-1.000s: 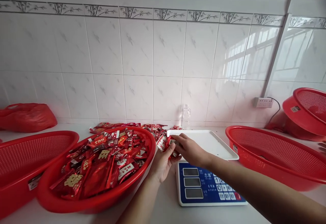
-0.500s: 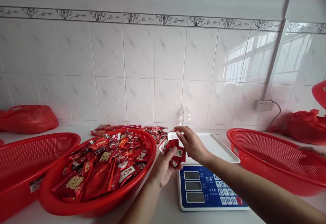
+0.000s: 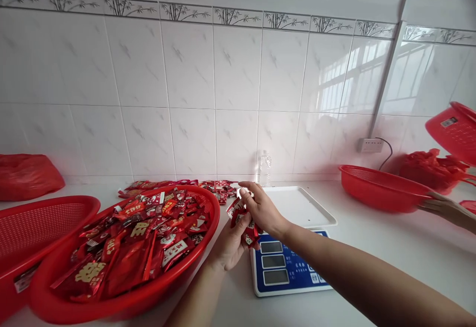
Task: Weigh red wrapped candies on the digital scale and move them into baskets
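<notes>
A white counter (image 3: 390, 247) runs below a white tiled wall (image 3: 208, 84). The largest thing on it is a red basket (image 3: 122, 307) heaped with red sweet packets (image 3: 137, 237), near the front-left corner; a second red basket (image 3: 22, 228) touches it at the left edge. A third red basket (image 3: 379, 188) sits well apart toward the right edge, with another person's hand (image 3: 442, 208) on its rim. A blue-faced scale (image 3: 290, 262) with a white weighing tray (image 3: 297, 205) stands at the counter's middle front. More packets lie loose along the back edge. The left hand (image 3: 230, 245), just beside the heaped basket and the scale's left side, is cupped round a small bunch of packets (image 3: 247, 230). The right hand (image 3: 260, 208) reaches over the bunch, its fingertips pinched together at the top of it; whether they grip a packet cannot be told.
</notes>
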Available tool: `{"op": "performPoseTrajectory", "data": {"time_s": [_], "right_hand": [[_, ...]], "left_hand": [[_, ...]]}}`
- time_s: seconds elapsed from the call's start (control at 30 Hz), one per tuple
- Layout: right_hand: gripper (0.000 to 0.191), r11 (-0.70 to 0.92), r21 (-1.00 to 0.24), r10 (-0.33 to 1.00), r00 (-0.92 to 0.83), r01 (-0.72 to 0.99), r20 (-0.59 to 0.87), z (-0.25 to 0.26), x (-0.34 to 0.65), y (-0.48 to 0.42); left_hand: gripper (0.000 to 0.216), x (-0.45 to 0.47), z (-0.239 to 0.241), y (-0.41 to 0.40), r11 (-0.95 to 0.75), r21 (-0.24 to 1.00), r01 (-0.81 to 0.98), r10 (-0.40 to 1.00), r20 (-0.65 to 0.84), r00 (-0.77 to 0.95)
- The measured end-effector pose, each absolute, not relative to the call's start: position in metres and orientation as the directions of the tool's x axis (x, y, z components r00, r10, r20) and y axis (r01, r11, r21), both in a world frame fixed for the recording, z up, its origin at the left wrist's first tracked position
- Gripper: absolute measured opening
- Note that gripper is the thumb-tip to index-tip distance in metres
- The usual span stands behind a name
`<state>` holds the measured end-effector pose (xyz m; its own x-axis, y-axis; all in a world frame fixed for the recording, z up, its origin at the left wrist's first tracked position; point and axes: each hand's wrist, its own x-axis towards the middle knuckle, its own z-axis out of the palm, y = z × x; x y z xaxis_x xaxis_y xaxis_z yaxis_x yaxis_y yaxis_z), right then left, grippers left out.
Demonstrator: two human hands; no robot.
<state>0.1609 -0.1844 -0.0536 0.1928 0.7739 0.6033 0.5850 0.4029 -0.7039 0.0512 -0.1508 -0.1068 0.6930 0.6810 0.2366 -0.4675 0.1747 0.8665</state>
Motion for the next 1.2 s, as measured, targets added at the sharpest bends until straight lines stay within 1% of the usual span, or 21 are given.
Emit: {"op": "performPoseTrajectory", "data": {"time_s": [0.1, 0.2, 0.27, 0.37, 0.43, 0.5, 0.6, 0.67, 0.77, 0.87, 1.0, 1.2], "right_hand": [[0.052, 0.352, -0.769, 0.860, 0.139, 0.533, 0.490, -0.050, 0.157, -0.193], [0.057, 0.311, -0.778, 0.906, 0.078, 0.546, 0.417, -0.050, 0.153, -0.202], [0.063, 0.311, -0.732, 0.906, 0.043, 0.606, 0.421, -0.053, 0.151, -0.205], [0.072, 0.349, -0.623, 0.870, 0.005, 0.700, 0.493, -0.060, 0.146, -0.205], [0.070, 0.370, -0.540, 0.825, 0.000, 0.756, 0.565, -0.064, 0.142, -0.203], [0.065, 0.384, -0.443, 0.773, -0.019, 0.810, 0.635, -0.067, 0.137, -0.199], [0.059, 0.391, -0.283, 0.692, -0.078, 0.876, 0.717, -0.068, 0.130, -0.194], [0.059, 0.377, -0.199, 0.655, -0.108, 0.905, 0.748, -0.069, 0.127, -0.190], [0.059, 0.361, -0.110, 0.604, -0.143, 0.926, 0.784, -0.070, 0.125, -0.185], [0.058, 0.372, -0.071, 0.561, -0.163, 0.925, 0.811, -0.072, 0.124, -0.183], [0.055, 0.416, -0.081, 0.535, -0.172, 0.906, 0.827, -0.075, 0.123, -0.187], [0.037, 0.444, -0.062, 0.474, -0.176, 0.894, 0.863, -0.080, 0.125, -0.188]], "left_hand": [[0.043, 0.054, -0.106, -0.152, 0.164, 0.863, -0.478, 0.708, 0.235, 0.666], [0.046, 0.056, -0.104, -0.153, 0.178, 0.849, -0.497, 0.736, 0.220, 0.640], [0.047, 0.056, -0.102, -0.153, 0.219, 0.819, -0.530, 0.752, 0.204, 0.627], [0.047, 0.055, -0.100, -0.153, 0.273, 0.772, -0.574, 0.783, 0.168, 0.598], [0.048, 0.054, -0.100, -0.153, 0.311, 0.731, -0.608, 0.801, 0.143, 0.582], [0.053, 0.052, -0.100, -0.153, 0.357, 0.662, -0.658, 0.798, 0.149, 0.583], [0.061, 0.050, -0.101, -0.150, 0.418, 0.564, -0.712, 0.749, 0.230, 0.622], [0.066, 0.048, -0.101, -0.148, 0.449, 0.535, -0.716, 0.710, 0.273, 0.649], [0.074, 0.045, -0.099, -0.144, 0.487, 0.531, -0.693, 0.667, 0.286, 0.688], [0.079, 0.043, -0.098, -0.143, 0.503, 0.542, -0.673, 0.635, 0.296, 0.713], [0.084, 0.044, -0.096, -0.148, 0.492, 0.569, -0.658, 0.602, 0.323, 0.730], [0.087, 0.045, -0.094, -0.154, 0.484, 0.589, -0.647, 0.563, 0.356, 0.746]]}}
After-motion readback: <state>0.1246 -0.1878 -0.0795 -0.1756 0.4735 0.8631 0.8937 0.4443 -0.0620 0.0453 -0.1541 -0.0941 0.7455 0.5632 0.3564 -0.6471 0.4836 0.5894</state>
